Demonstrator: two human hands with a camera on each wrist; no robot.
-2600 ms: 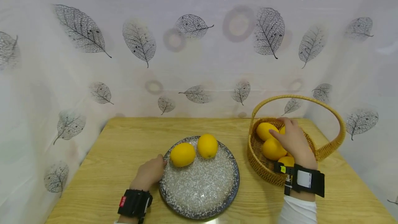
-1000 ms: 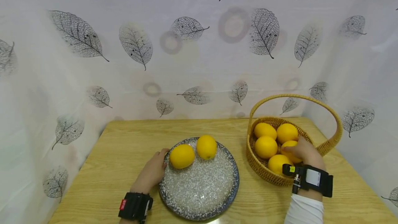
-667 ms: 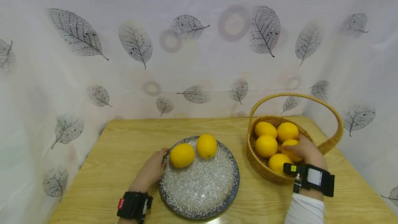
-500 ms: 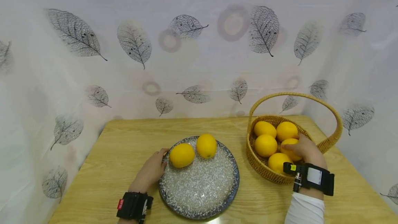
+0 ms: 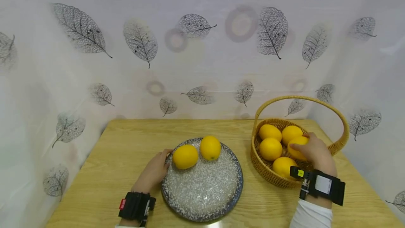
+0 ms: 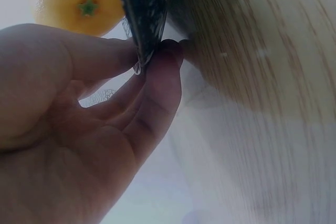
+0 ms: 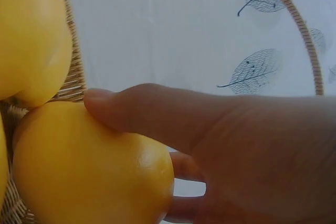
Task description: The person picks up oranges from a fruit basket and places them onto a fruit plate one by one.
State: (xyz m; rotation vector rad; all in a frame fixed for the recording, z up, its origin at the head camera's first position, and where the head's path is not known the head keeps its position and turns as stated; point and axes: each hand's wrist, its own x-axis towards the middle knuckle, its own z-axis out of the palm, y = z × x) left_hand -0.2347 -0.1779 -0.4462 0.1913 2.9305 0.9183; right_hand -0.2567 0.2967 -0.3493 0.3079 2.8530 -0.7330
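My left hand [image 5: 153,170] pinches the left rim of a round grey speckled plate [image 5: 205,192]; in the left wrist view the thumb and fingers [image 6: 160,85] close on its dark edge. Two yellow lemons, one oval [image 5: 185,157] and one end-on [image 5: 210,148], lie toward the plate's back. At the right, my right hand [image 5: 317,154] grips a lemon [image 5: 296,149] in the wicker basket [image 5: 264,170]. In the right wrist view the thumb lies over this lemon [image 7: 89,166], with fingers behind it, partly hidden.
Several other lemons [image 5: 271,149] fill the basket around the gripped one. The basket's tall handle [image 5: 300,97] arches over it. A wooden table [image 5: 136,134] bears everything, with a leaf-patterned sheet [image 5: 202,62] behind and at the sides.
My right hand went from the basket's back to the right-hand lemon and took hold of it. Since half a second ago, hand and lemon have risen slightly. The left hand keeps the plate rim.
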